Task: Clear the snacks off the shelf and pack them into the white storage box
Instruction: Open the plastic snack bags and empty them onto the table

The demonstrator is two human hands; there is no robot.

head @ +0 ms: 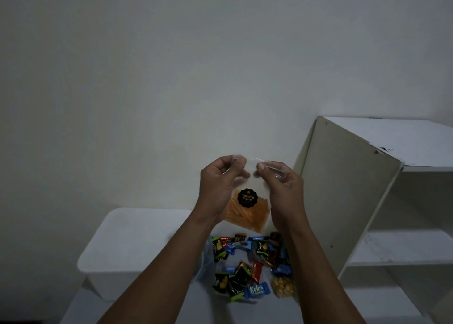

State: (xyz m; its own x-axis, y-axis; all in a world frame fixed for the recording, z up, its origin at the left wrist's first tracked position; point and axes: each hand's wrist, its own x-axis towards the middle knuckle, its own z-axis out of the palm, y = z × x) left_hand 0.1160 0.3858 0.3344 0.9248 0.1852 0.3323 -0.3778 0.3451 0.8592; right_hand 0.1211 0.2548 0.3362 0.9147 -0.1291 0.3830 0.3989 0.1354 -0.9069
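We see both hands raised in front of the wall, holding a clear bag [248,216] of orange sticks between them. The left hand [219,185] pinches the bag's upper left corner between thumb and curled fingers. The right hand [282,189] pinches the upper right corner the same way, so the top edge is stretched between the two. The bag hangs upright with its mouth on top and its long axis vertical. The sticks inside fill the lower half, standing mostly on end and leaning a little. A round black sticker [247,197] with a scalloped edge faces us and reads "Singkong Balado".

Below the bag, between our forearms, lies a heap of small wrapped sweets [245,257] in black, green, blue and red wrappers. One blue wrapper [256,290] reads "Kalpa" (the other print is too small for us to read). Just to its right sits a small clear packet of yellowish pieces [283,287].

The white storage box [127,245] stands to the left of the heap, showing us a flat white top. The white shelf [353,201] stands on the right, well apart from the box.
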